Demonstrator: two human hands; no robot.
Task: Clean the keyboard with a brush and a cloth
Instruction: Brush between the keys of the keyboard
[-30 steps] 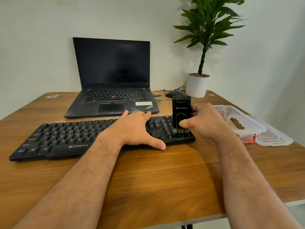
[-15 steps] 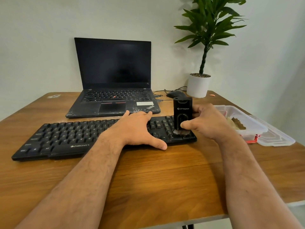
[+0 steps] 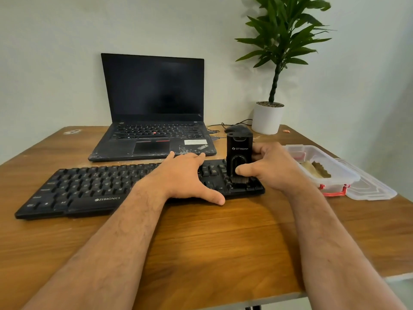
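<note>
Head view: desk [image 3: 212, 242] nearest. Left hand [image 3: 181, 177] flat, fingers spread, pressing keyboard [image 3: 89, 189]. Right hand [image 3: 271, 167] grips brush [image 3: 239, 153] upright, bristles on keyboard's right end. Box [image 3: 335, 175] right. Laptop [image 3: 154, 113], plant [image 3: 281, 41] behind.

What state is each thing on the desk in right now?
left hand: flat, pressing the keyboard
right hand: gripping the brush
brush: upright, bristles on the keys
keyboard: flat on the table
laptop: open, screen dark
container: open
lid: off, beside it
</note>
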